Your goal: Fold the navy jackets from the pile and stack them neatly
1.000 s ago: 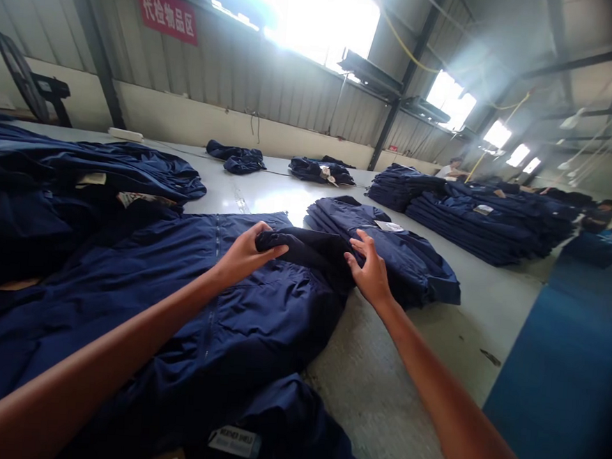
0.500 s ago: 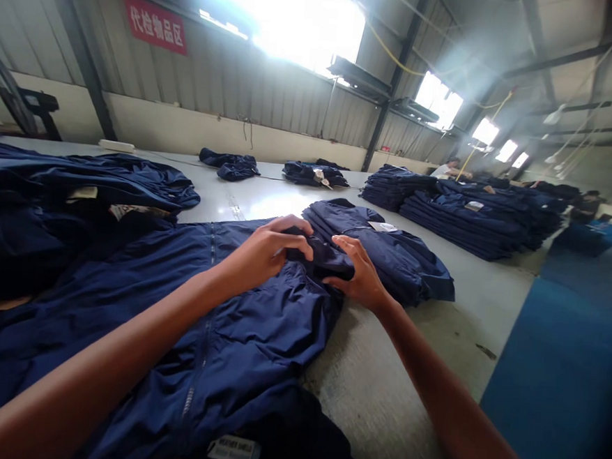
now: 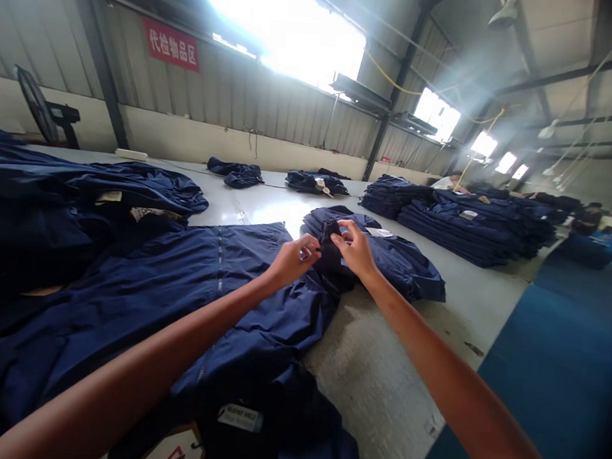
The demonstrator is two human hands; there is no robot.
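A bunched dark navy cloth (image 3: 331, 259), perhaps a sleeve or collar, stands at the near edge of a folded navy jacket (image 3: 403, 264). My left hand (image 3: 293, 260) pinches its left side, and my right hand (image 3: 354, 247) grips its top from the right. Below them, a navy zip-front garment (image 3: 175, 297) lies spread out, with my left forearm across it. Near the bottom sits a darker garment with a pale woven label (image 3: 240, 417). What the fingers cover is hidden.
A heap of navy garments (image 3: 77, 199) fills the left side. Folded stacks (image 3: 457, 229) and small bundles (image 3: 236, 173) lie on the pale table (image 3: 270, 206). A person (image 3: 448, 183) stands far right, beyond the stacks. A blue floor strip (image 3: 536, 385) runs along the right.
The dark cloth has gone from a wide, low fold to a narrow, taller bunch. My hands have drawn closer together over it, and the view has shifted slightly.
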